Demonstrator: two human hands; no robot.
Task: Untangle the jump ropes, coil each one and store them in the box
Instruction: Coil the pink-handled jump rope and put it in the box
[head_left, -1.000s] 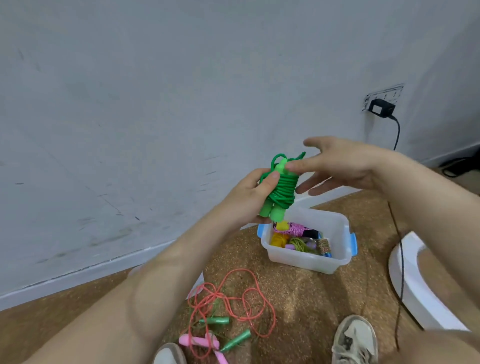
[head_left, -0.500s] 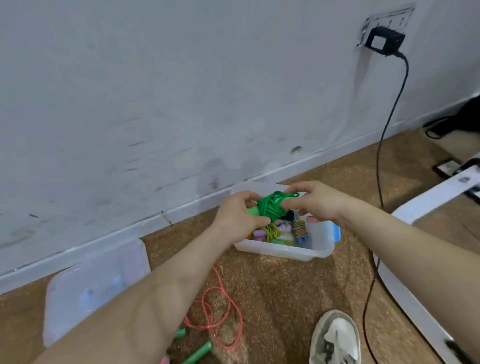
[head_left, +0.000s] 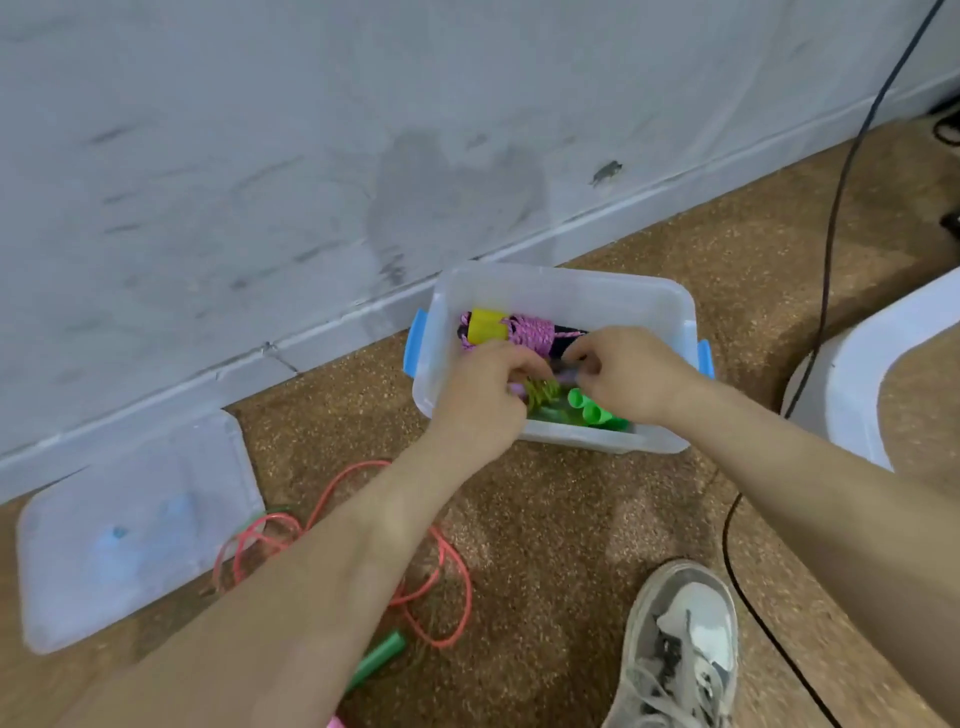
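Note:
The clear plastic box with blue latches stands on the floor by the wall. The coiled green jump rope lies inside it along the near wall, handle ends showing under my right wrist. Both my hands are down in the box. My left hand curls its fingers on a yellow-green rope bundle. My right hand pinches what looks like that bundle's purple handle between the two hands. A pink rope with a yellow handle lies at the back of the box. A tangled orange-red rope lies on the floor under my left forearm.
The box's lid lies at the left against the wall. A green handle and a pink one sit near the tangle. My shoe, a black cable and a white curved object are at the right.
The green coil went from held up in the air down into the box. Both hands let it go and now work among the other ropes inside.

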